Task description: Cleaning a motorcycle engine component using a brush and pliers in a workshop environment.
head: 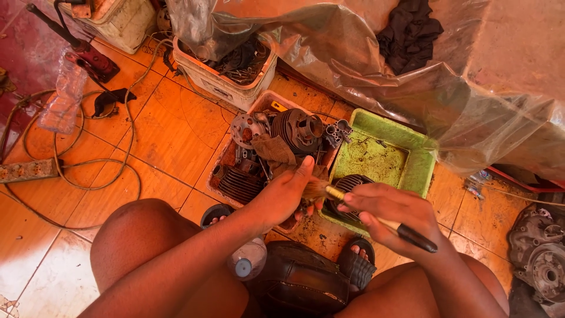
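The person sits low over an orange tiled floor (159,135), knees apart, and works with a paintbrush with a pale wooden handle, black end and brass ferrule (376,221). The right hand (391,215) is closed around this handle, the bristles pointing to the left. The left hand (285,194) is half open, its fingers stretched forward, and its palm side touches the bristles; I cannot tell if it also holds a small part, because the hand hides what is under it. Just behind the brush lies a dark ribbed metal engine cylinder (347,185) at the near edge of a dirty green plastic tray (421,156). Beside it, to the left, a pinkish tray full of greasy engine parts (273,144) stands on the floor. A clear plastic bottle with a blue cap (247,262) lies between the feet. My judgement is that the step in hand is brush cleaning, at the tray's near edge. The next move asks, I think, for a steady hold of the part with the left hand while the right hand guides the bristles between the narrow fins.
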